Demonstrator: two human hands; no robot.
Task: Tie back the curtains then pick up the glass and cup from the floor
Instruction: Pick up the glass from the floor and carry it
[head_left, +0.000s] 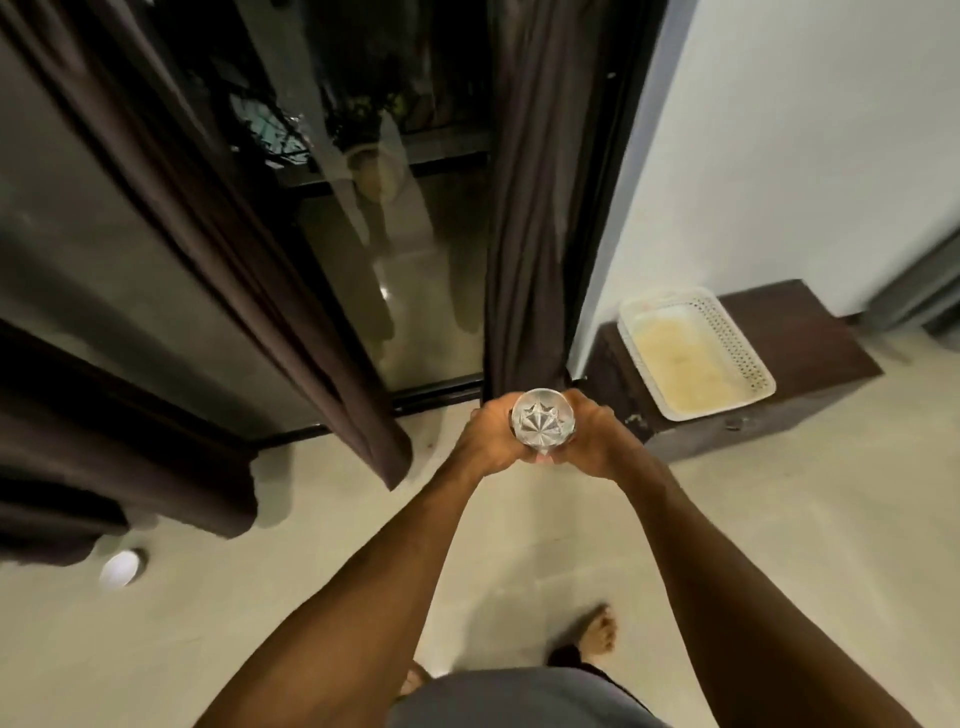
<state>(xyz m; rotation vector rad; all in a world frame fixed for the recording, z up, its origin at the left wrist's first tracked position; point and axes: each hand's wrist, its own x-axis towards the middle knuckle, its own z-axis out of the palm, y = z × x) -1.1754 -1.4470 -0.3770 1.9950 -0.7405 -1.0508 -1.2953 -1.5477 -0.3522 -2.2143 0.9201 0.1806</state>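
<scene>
**Glass in hand, cup left to collect**

Closest to the camera, a bare foot stands on the pale floor, and both forearms reach forward from the body. Where they meet, the left hand and right hand curl around a cut-crystal glass from opposite sides. The glass is upright and off the floor, its star-patterned base showing through the open mouth. It looks empty.

Low on the left, well apart from the hands, a small white cup sits on the floor just beside the hem of a bunched dark drape.

Beyond the hands, the left curtain and right curtain hang gathered into narrow columns on either side of a sliding glass door. Whether ties hold them cannot be made out. To the right, a white perforated basket rests on a dark wooden chest against the wall.

The curtain step looks finished and the pick-up is half done. Next, one hand likely has to take the glass alone so the other can stoop left for the cup. The glass should stay level and clear of the drape.
</scene>
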